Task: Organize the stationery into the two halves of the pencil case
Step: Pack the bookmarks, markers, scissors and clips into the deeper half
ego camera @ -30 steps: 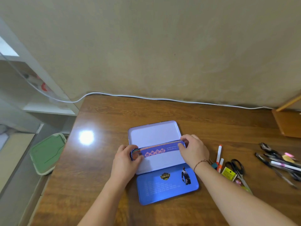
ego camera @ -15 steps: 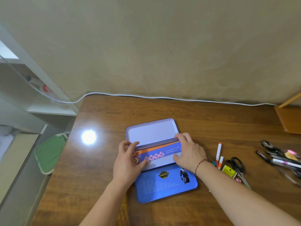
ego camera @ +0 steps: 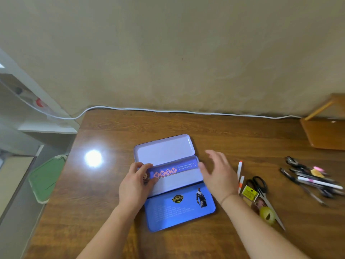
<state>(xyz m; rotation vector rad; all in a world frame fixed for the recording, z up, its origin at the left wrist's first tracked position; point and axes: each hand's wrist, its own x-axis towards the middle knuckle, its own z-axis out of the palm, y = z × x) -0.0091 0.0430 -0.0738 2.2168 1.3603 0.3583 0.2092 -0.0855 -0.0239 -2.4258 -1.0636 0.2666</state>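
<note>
L hand (ego camera: 137, 182) on pencil case (ego camera: 168, 152) flap; R hand (ego camera: 218, 174) prob. off

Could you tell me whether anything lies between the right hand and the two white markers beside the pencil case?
Nothing visible does. The right hand hovers open just right of the pencil case, and only bare table separates it from the two white markers. The scissors lie beyond the markers, farther right.

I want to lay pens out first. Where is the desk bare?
Bare wood lies between the pencil case and the white cable, and left of the case around the glare. Right of the right hand, scissors and pens crowd it.
</note>
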